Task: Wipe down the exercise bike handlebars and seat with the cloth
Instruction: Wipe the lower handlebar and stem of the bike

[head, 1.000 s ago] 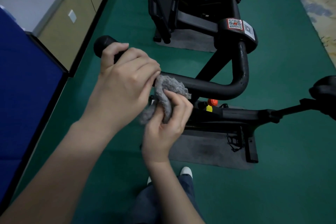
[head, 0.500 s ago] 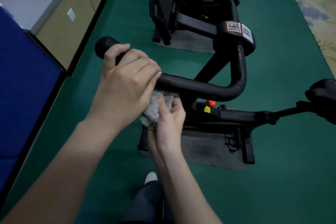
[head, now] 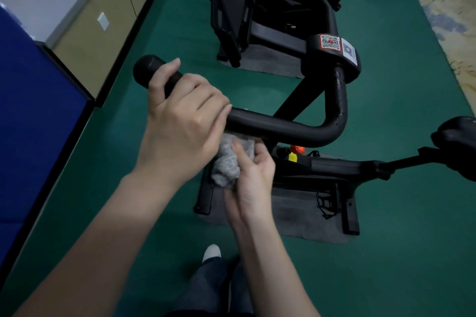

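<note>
Left hand: your left hand (head: 185, 121) grips the black handlebar (head: 283, 127) near its rounded end, with the fingers curled over the top and the thumb lying along the grip towards the end cap.
Right hand: your right hand (head: 253, 175) sits just under the bar, with its thumb and fingers closed round the grey cloth (head: 226, 162).
Cloth: it is bunched into a fuzzy wad. Its top lies against the underside of the bar, just beside your left knuckles, and one edge is hidden behind that hand.
Handlebar: from your left hand it runs right, then bends away to a clamp block that carries two QR stickers (head: 329, 42).
Seat: the black saddle (head: 456, 136) is at the right edge on its post, well apart from both hands and partly cut off.
Base: the frame stands on a dark grey mat (head: 291, 219) on the green floor (head: 412, 252). An orange knob (head: 296, 148) and a yellow tag (head: 292, 157) are just below the bar's bend.
Around you: a second black machine (head: 231, 2) stands beyond, a blue panel (head: 31, 116) is at the left, and your white shoe (head: 211, 252) is at the bottom.
</note>
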Demonstrator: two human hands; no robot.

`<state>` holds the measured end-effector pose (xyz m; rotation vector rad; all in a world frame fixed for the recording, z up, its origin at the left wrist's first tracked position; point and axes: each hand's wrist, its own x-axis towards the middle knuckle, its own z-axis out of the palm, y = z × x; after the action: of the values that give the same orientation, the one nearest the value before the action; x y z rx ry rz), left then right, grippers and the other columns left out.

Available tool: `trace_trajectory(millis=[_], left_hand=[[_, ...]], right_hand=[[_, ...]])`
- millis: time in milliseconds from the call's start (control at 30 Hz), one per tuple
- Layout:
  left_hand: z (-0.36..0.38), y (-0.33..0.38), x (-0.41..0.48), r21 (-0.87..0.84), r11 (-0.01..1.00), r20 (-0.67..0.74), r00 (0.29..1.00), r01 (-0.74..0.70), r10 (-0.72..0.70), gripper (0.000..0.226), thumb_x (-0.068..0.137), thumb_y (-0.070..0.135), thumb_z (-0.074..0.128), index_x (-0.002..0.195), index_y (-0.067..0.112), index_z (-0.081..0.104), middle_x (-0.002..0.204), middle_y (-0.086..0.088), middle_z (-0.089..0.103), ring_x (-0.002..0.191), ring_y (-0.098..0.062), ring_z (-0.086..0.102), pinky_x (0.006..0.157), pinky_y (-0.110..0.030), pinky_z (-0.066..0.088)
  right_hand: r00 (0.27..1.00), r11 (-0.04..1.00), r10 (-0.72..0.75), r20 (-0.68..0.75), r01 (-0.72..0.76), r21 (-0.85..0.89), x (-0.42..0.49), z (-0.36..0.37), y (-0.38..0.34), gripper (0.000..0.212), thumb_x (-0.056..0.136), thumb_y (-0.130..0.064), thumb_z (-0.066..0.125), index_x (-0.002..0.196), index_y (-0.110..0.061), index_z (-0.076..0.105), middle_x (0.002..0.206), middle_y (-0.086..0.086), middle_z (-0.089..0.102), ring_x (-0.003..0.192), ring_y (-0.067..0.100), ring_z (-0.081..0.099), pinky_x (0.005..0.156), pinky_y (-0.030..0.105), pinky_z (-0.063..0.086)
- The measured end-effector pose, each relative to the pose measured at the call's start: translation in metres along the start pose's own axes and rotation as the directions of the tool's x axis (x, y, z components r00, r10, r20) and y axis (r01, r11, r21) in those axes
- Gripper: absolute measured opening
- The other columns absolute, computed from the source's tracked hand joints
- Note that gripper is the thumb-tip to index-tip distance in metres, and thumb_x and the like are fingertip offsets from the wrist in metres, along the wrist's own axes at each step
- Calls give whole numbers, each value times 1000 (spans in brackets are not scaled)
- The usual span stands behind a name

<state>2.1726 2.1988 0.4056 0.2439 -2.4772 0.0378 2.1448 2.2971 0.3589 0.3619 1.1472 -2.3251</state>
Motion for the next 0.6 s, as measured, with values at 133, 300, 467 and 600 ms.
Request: trace_trajectory(millis=[133, 300, 467, 600], left_hand=[[6, 12, -1, -65, 998, -17, 1000, 6, -7, 19, 94, 19, 54, 91, 12, 71, 93, 1, 70, 98, -22, 62, 112, -43, 19], [17, 26, -3, -105, 994, 22, 1000, 10, -7, 20, 94, 22, 54, 99, 12, 71, 99, 1, 69, 97, -21, 63, 109, -40, 26], [22, 26, -2, -107, 994, 5, 999, 35, -35, 18, 94, 25, 56, 97, 15, 71, 97, 5, 69, 94, -20, 62, 103, -37, 26], [23, 26, -1, -107, 993, -9, 999, 50, -51, 17, 94, 26, 57, 95, 16, 71, 95, 5, 69, 92, -20, 63, 101, -36, 27]], right_hand=[[997, 996, -69, -35, 71, 50, 6, -14, -19, 19, 90, 8, 50, 107, 1, 55, 95, 17, 65, 85, 25, 63, 86, 39, 49], [997, 1000, -15, 72, 17, -23, 0, -17, -15, 22, 91, 7, 50, 112, 3, 54, 101, 19, 64, 92, 29, 61, 91, 46, 45], [994, 994, -99, -42, 100, 35, 10, -39, -42, 22, 89, 8, 49, 108, -1, 57, 97, 15, 66, 81, 20, 65, 82, 34, 50], [997, 998, -67, 37, 67, 10, 5, -39, -34, 27, 86, 4, 54, 113, 0, 57, 101, 17, 67, 86, 21, 66, 82, 32, 53]])
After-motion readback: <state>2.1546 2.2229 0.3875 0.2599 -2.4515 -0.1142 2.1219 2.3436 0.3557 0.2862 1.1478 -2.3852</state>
